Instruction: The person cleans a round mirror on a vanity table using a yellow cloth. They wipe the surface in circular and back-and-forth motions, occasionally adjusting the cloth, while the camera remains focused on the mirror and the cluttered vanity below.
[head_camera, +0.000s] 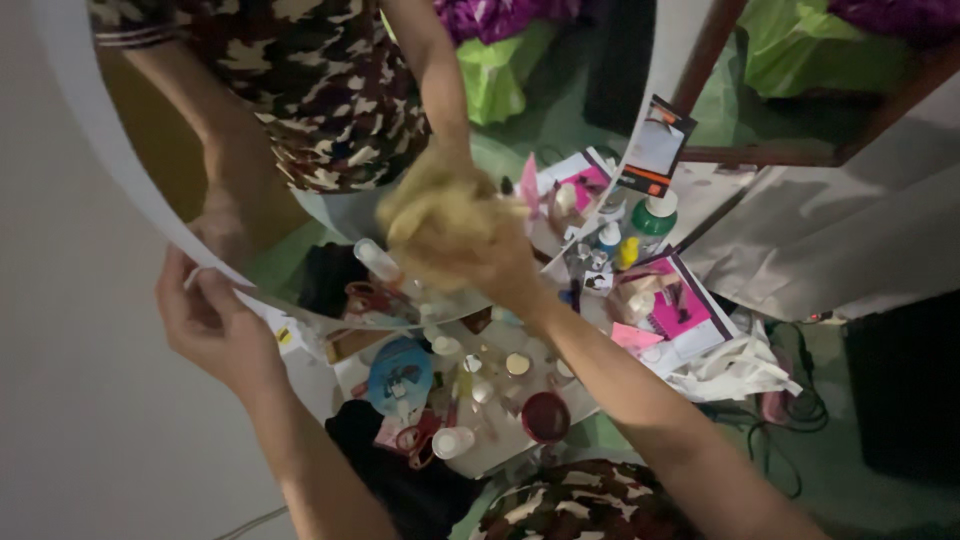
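Left hand (215, 320): closed in a pinch on the lower rim of the round mirror (150, 190), at the left of the frame.
Right hand (500, 265): closed on a yellow cloth (440, 215), which is pressed flat to the glass at centre frame; this hand lies nearer the middle of the glass.
Mirror: tilted, smooth and glossy, thin white rim; the bulk of the glass rises up and left of the cloth.
Table (500, 455): seen below the mirror, crowded with small bottles, a dark red lid (546, 416) and a blue disc (400, 375).
Reflection: a camouflage shirt is shown in the upper frame.
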